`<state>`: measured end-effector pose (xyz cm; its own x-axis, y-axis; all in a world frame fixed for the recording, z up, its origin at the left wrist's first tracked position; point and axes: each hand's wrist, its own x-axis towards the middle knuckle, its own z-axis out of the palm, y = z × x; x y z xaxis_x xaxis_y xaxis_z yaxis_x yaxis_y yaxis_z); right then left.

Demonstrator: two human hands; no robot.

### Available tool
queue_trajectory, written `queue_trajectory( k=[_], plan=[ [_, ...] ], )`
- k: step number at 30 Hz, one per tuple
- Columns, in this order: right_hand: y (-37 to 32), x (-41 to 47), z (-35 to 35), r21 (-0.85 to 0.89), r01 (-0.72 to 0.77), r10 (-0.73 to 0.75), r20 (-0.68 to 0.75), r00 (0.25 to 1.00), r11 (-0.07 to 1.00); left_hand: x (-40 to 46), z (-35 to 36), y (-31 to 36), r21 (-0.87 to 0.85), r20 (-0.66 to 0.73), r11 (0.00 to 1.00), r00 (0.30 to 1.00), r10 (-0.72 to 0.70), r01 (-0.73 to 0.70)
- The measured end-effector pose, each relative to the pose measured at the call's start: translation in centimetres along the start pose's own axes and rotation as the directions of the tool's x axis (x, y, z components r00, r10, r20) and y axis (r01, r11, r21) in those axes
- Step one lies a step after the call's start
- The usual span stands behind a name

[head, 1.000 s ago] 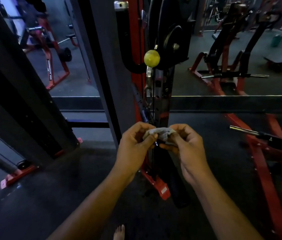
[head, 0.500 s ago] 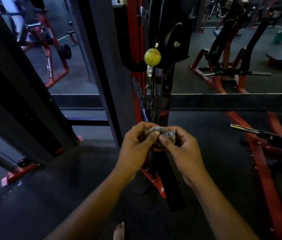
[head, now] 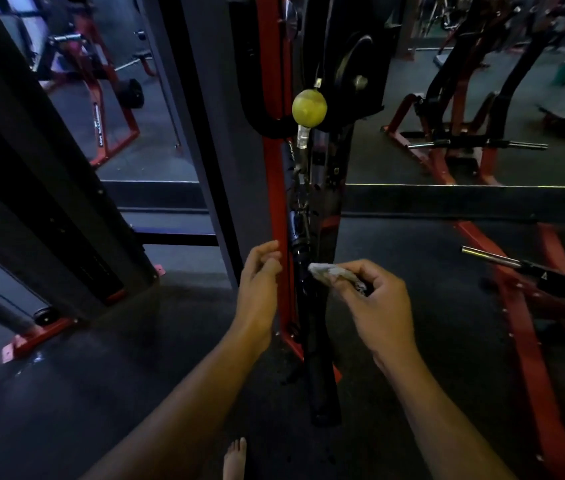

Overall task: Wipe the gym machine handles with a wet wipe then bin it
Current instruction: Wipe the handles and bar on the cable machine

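A crumpled white wet wipe point(head: 329, 273) is pinched in my right hand point(head: 374, 306), its tip next to the black hanging handle point(head: 312, 341) of the cable machine. The handle hangs straight down from a cable below a yellow ball stopper point(head: 309, 108), in front of the red upright point(head: 274, 168). My left hand point(head: 260, 282) is just left of the handle with loosely curled fingers and holds nothing. No bin is visible.
A mirror behind the machine reflects red and black gym equipment. A dark slanted frame point(head: 49, 220) stands on the left. A red machine with a chrome bar point(head: 488, 258) sits on the right. My bare foot point(head: 235, 459) stands on the dark rubber floor.
My hands held the wipe together in front of the handle; now they have parted. The left hand let go and moved left, while the right keeps the wipe beside the handle.
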<state>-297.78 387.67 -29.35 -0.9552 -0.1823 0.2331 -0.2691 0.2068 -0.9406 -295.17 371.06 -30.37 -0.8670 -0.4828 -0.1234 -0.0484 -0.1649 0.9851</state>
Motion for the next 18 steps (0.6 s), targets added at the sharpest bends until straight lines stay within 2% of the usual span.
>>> queue_trajectory(
  k=[2,4,6,10,14,16,18],
  plan=[
    [0.5,0.5,-0.2,-0.09,0.023,-0.029,-0.072,0.997,0.996,1.9,0.3,-0.4,-0.06,0.105,0.967,0.965,-0.241,0.248],
    [0.5,1.0,-0.3,-0.114,0.035,-0.046,-0.1,0.994,0.993,3.4,0.8,-0.8,-0.088,0.261,0.934,0.913,-0.315,0.347],
    [0.2,1.7,-0.2,-0.178,0.082,-0.099,-0.085,0.991,0.981,4.3,1.6,-0.5,-0.152,0.288,0.918,0.905,-0.314,0.367],
    [-0.2,3.5,0.6,-0.379,0.253,-0.236,0.093,0.967,0.89,5.6,3.0,0.5,-0.268,0.307,0.88,0.9,-0.309,0.393],
    [0.1,3.8,1.1,-0.425,0.252,-0.135,0.287,0.948,0.87,6.1,3.5,-0.2,-0.286,0.281,0.889,0.918,-0.28,0.358],
    [0.4,3.5,0.7,-0.407,0.226,-0.082,0.343,0.936,0.885,6.2,3.5,-0.7,-0.281,0.294,0.889,0.914,-0.279,0.362],
    [0.6,3.8,0.5,-0.413,0.253,-0.101,0.356,0.929,0.875,6.0,3.3,-1.1,-0.26,0.297,0.895,0.912,-0.283,0.362]
  ],
)
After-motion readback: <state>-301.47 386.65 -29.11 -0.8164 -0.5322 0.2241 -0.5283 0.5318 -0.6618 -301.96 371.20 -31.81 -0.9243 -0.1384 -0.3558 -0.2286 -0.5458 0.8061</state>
